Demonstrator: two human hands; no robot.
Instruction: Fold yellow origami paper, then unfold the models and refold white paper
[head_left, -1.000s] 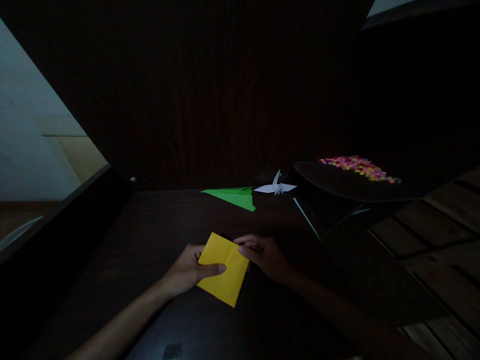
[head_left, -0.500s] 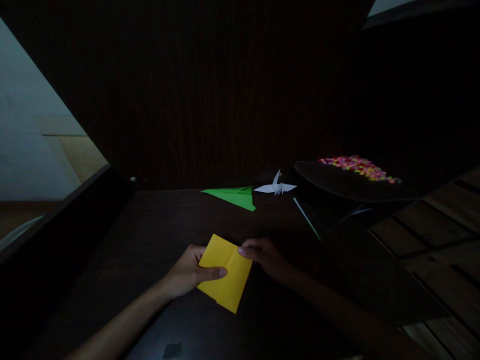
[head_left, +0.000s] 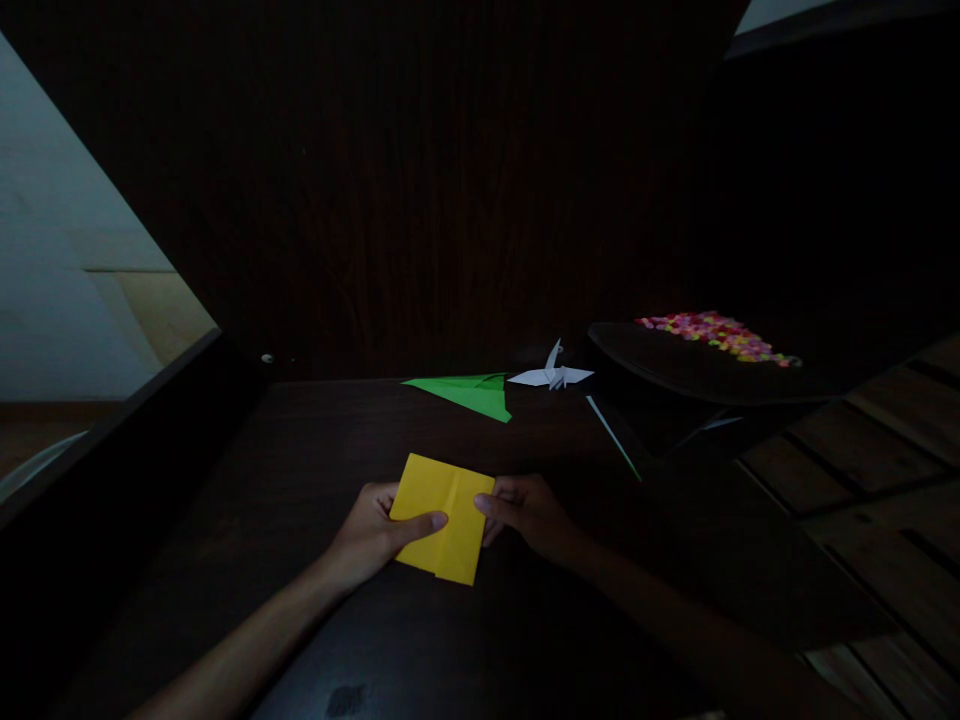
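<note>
Over at the left a pale wall [head_left: 45, 250] shows past the raised dark edge [head_left: 135, 410] of the dark wooden table [head_left: 300, 450]. Near the front, the left hand [head_left: 375, 535] has its thumb laid flat across the yellow folded paper [head_left: 444, 515], with its other fingers tucked behind the left edge, so it pinches the sheet. The paper sits at the middle of the table between both hands, just above or on the surface; I cannot tell which. It is a rough rectangle with a centre crease, its long axis running from far left to near right, and one corner points toward the person. The right hand [head_left: 525, 512] pinches the right edge with bunched fingertips. Beyond, well apart and leaving the hands unobstructed, lie a green folded paper [head_left: 472, 392], pointing left, a white paper crane [head_left: 553, 375] and a thin pale strip [head_left: 613, 438]. Farther right a dark tray [head_left: 675, 372] carries small coloured pieces [head_left: 716, 334].
</note>
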